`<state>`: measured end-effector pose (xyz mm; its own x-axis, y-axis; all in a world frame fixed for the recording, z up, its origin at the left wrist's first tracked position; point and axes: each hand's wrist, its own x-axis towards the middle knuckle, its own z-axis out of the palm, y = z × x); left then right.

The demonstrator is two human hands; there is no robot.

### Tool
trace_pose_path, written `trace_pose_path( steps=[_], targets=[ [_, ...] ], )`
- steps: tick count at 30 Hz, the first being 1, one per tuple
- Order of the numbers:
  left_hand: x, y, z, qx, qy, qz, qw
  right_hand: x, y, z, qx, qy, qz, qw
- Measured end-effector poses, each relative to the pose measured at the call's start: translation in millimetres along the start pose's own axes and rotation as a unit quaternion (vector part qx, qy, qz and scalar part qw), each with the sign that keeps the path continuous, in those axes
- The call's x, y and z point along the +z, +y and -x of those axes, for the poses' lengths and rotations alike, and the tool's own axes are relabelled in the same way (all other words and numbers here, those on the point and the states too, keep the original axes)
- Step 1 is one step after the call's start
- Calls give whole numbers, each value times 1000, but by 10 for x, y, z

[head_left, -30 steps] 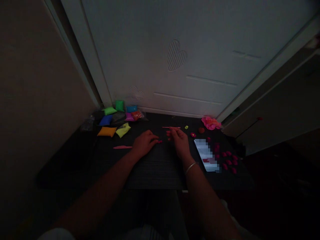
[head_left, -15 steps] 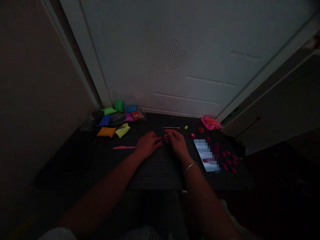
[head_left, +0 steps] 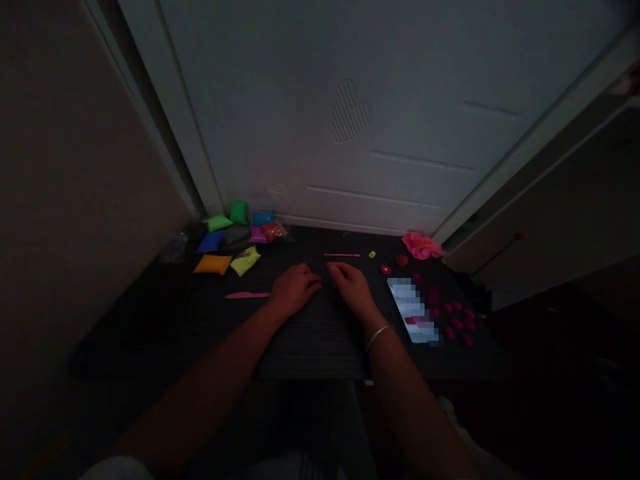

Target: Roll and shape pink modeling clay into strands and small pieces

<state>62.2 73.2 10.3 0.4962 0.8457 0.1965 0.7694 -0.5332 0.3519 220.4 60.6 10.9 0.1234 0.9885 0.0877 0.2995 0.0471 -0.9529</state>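
Close together over the dark tabletop (head_left: 310,340), my two hands nearly meet at the fingertips. My left hand (head_left: 296,288) is closed in a pinch on a small piece of magenta clay, which its fingers mostly hide. Curled in beside it, my right hand (head_left: 353,287) has its thumb and fingers pressed together; what they hold, if anything, is too small and dark to make out. A pink plastic clay knife (head_left: 246,295) lies by my left hand, its right end covered. Beyond the hands lies a thin pink stick tool (head_left: 342,255).
Packets of coloured clay, including an orange packet (head_left: 213,265) and a yellow packet (head_left: 245,261), lie at back left. To the right are a phone (head_left: 413,310), several magenta clay pieces (head_left: 457,324), a brown ball (head_left: 402,261) and a pink flower (head_left: 422,245). A white panel (head_left: 280,100) rises behind.
My left fingers have drawn slightly left and closed further, so the magenta piece at their tips shows less. My right fingers have curled inward and shifted slightly.
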Motion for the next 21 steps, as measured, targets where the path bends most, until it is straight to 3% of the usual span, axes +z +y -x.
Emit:
trace_pose_path(
  steps=[6,12,18,21],
  targets=[
    [6,-32,8,-6,6,19,1000,1,-1,14,24,-22,12,999],
    [17,-42,12,-9,8,45,999,2,62,-7,5,-24,-7,1000],
    [10,-39,13,-12,4,39,999,7,59,14,26,-49,50,997],
    [3,-34,15,-14,4,47,999,-2,53,18,-10,-36,76,996]
  ],
)
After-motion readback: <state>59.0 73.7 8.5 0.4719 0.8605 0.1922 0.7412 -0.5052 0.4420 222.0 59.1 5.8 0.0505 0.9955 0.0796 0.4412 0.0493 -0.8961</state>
